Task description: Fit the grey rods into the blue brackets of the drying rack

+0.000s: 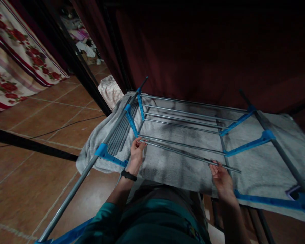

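Both my hands hold one thin grey metal rod level in front of me. My left hand pinches it close to its left end, near a blue plastic bracket. My right hand has its fingers closed round the rod short of its right end, which sticks out past them. Around the rod stands a rack frame of grey tubes and blue brackets, with several crossbars fitted between its sides. The right side has matching blue brackets. Whether the rod's left tip sits in a bracket, I cannot tell.
A bundle of loose rods lies on the grey blanket at the left. A long side tube runs toward me on the left. A dark curtain hangs behind. Dark metal posts and a thin cable are at the left.
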### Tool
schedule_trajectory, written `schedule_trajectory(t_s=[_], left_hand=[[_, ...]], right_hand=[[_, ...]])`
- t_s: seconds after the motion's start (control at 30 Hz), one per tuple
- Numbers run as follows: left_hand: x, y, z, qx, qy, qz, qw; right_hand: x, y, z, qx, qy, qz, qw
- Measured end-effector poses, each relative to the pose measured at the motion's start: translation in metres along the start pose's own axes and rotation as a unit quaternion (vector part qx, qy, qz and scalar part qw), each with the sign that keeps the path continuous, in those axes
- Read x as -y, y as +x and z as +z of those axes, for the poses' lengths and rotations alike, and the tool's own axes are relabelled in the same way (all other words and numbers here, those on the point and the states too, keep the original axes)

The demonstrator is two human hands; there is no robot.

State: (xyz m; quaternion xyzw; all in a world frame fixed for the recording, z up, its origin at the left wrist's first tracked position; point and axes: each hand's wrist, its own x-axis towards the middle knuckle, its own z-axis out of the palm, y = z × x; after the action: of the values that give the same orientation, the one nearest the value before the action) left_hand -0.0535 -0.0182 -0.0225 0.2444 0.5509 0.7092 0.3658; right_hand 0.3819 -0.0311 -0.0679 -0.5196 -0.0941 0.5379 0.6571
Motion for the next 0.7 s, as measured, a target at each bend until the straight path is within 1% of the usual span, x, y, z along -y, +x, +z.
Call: schedule_trajectory(t_s=[0.07, 0.17, 0.5, 0.7], left_hand=[[-0.008, -0.002, 0.003, -0.009, -0.092, -0.041, 0.995], [-0.021, -0.006, 0.009, 0.000, -0.136, -0.066, 0.988], [-0.060, -0.015, 0.033, 0.037, -0.158, -0.051, 0.985], [-0.081, -0.022, 0.047, 0.056, -0.143, -0.039, 0.987]], right_hand=[[-0.001, -0.001, 0.000, 0.005, 0.000, 0.002, 1.000], [-0.003, -0.003, 0.000, 0.013, 0.003, 0.003, 1.000], [-0.001, -0.012, 0.010, 0.009, 0.009, 0.039, 0.999], [-0.004, -0.006, 0.012, 0.002, 0.017, 0.067, 0.998]])
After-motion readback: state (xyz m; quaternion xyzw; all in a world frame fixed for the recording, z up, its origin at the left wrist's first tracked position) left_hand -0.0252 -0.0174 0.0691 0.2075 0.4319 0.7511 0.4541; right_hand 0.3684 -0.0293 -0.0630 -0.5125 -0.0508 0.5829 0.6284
